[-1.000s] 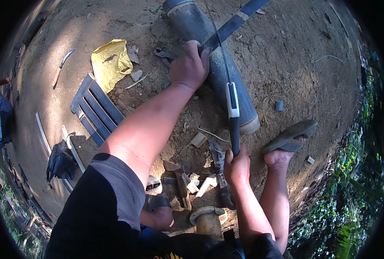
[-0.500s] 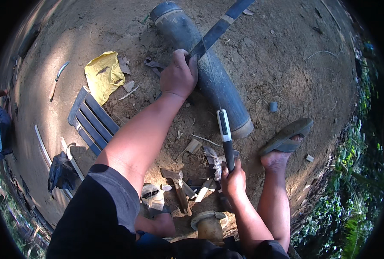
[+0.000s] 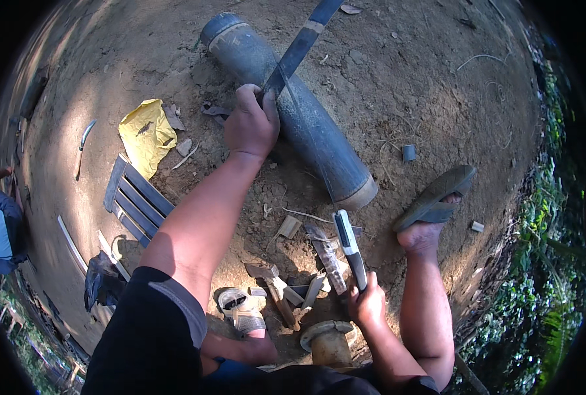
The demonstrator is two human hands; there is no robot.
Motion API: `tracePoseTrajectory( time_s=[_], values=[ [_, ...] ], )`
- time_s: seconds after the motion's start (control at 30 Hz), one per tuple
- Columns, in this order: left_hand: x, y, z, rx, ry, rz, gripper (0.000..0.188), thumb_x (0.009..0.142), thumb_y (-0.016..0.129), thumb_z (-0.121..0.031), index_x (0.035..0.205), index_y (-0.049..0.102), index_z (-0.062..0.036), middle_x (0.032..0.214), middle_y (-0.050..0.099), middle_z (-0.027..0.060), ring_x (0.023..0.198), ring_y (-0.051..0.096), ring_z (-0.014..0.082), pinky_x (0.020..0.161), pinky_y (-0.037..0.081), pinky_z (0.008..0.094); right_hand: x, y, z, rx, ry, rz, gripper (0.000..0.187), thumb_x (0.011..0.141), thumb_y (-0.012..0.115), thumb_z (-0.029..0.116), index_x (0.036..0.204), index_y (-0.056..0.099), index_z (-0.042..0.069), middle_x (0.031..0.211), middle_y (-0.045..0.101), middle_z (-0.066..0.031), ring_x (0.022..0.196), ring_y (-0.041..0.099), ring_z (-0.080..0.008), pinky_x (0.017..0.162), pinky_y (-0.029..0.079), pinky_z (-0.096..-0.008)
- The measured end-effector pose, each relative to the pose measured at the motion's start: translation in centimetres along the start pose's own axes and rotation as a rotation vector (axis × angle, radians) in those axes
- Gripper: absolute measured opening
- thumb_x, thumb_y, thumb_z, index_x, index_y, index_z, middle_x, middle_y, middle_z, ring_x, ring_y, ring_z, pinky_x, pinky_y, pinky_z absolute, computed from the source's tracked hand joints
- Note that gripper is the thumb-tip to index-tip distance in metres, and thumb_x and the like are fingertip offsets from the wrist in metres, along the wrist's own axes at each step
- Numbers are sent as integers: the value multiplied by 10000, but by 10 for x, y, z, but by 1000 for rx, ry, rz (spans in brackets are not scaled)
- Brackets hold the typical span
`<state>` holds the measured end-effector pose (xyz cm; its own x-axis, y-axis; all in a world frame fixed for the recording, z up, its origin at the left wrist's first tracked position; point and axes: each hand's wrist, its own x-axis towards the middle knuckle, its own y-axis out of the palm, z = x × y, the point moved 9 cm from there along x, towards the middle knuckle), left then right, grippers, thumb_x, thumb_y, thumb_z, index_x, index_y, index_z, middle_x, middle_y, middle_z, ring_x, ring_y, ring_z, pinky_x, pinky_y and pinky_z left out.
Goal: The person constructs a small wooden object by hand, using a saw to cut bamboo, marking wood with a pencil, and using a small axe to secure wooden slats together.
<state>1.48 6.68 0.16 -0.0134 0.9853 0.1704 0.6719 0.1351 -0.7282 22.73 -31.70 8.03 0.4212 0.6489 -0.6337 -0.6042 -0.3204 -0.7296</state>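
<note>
A thick dark bamboo log (image 3: 319, 135) with pale rings near its ends lies slantwise on the ground. Across it rests a narrow dark bamboo strip (image 3: 299, 49), gripped near its lower end by my left hand (image 3: 252, 125). My right hand (image 3: 367, 303), closer to my body, is closed round the black-and-white handle of a hand saw (image 3: 349, 240). The saw's thin blade shows almost edge-on, running up over the log to the strip just right of my left fingers. Any cut in the strip is too small to make out.
A small slatted dark frame (image 3: 141, 197), a yellow sheet (image 3: 149, 135) and a curved knife (image 3: 83, 148) lie left. Offcuts (image 3: 280, 296) and a yellowish bamboo stump (image 3: 331, 345) are near my feet. A person (image 3: 2, 220) is at far left; plants (image 3: 536, 289) border the right.
My right hand has drawn the saw back toward my body, lower in the picture. My left hand still holds the strip on the log. The whole view has shifted slightly.
</note>
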Motion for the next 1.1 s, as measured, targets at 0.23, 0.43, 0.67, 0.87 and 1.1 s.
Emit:
tracePoseTrajectory(
  time_s=[0.23,0.43,0.67,0.87,1.1],
  values=[
    [15,-19,26,49,-34,-4,351,1037,549,-385,1181,450,-81,938,713,211,805,700,467,654,531,565,76,13,89,5,-64,42,353,956,669,308,1139,550,30,848,690,-301,876,689,-502,763,548,-575],
    [-1,-22,15,47,-16,9,325,1047,540,-365,1174,455,-78,944,712,201,802,695,465,655,529,559,79,5,102,5,-79,31,347,969,668,332,1100,537,38,839,696,-281,836,684,-507,736,539,-594],
    [13,-15,16,7,-18,-13,339,1028,568,-355,1191,447,-83,915,709,230,764,685,485,639,518,589,8,3,26,21,-47,16,317,911,673,217,1132,544,29,859,703,-300,808,712,-482,738,564,-572],
    [22,-26,36,32,-84,-16,354,1040,546,-396,1173,471,-76,952,715,217,827,694,475,681,533,561,71,18,91,-14,-77,61,387,956,664,320,1144,522,13,854,691,-311,845,688,-507,754,543,-591],
    [17,-21,16,30,-23,-42,361,1040,537,-415,1177,478,-87,950,720,201,832,701,464,688,535,560,95,7,105,2,-52,18,351,962,659,314,1115,541,20,829,688,-294,846,676,-515,755,527,-593]
  ],
)
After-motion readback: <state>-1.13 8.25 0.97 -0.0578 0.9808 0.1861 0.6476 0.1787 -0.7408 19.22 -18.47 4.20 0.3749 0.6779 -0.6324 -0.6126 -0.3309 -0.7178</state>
